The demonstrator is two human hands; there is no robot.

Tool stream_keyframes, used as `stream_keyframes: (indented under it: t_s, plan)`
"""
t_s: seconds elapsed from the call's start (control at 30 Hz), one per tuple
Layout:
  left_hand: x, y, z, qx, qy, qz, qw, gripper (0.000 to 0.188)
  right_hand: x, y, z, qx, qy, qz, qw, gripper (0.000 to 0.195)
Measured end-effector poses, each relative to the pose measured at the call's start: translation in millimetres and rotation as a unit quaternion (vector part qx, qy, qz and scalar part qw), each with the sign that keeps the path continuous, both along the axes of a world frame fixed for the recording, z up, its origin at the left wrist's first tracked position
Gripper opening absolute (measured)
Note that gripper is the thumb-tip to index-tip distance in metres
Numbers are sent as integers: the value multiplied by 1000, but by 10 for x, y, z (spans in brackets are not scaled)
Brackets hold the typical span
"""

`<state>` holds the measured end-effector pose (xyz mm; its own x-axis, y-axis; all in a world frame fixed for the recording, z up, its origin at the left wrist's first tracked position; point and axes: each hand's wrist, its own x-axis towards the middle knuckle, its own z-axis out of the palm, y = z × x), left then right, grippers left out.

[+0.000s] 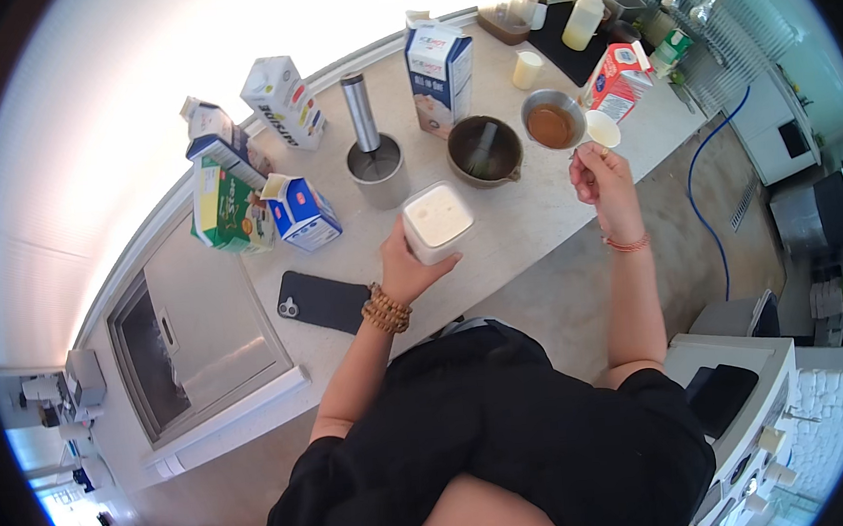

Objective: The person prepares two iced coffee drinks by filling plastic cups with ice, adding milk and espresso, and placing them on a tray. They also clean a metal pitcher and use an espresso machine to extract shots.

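Note:
My left hand (410, 260) is wrapped around a square clear container of creamy off-white liquid (439, 216), held at the counter. My right hand (601, 177) has its fingers pinched together beside a metal cup of brown liquid (551, 125); it may grip the cup's handle or a thin utensil, but the fingers hide this. Close by is a small cup of pale cream (603, 129). A dark spouted bowl (465, 170) with a whisk (485, 148) lies between the hands. Behind my left hand, a metal stick frother or blender (361, 113) stands in a steel cup (381, 185).
Several cartons (302, 211) stand at the left and back of the counter (522, 237), one red and white (618, 82) at the right. A dark phone (325, 299) lies near my left wrist. A squeeze bottle (583, 23) stands on a black mat. A steel lid (214, 336) partly covers a recessed bin.

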<state>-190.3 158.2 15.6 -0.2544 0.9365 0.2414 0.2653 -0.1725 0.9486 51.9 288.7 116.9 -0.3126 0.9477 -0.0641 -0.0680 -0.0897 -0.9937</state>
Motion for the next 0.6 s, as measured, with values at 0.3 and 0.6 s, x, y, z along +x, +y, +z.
stream_keyframes:
  t_s: [0.3,0.6]
  plan:
    - [-11,22,44,27,-18,-10,999,68,-481,-467,573,142,-147,97,974,19]
    - [-67,-60,163,22,-21,9,999,71,-682,-695,618,214,-200,90,952,17]
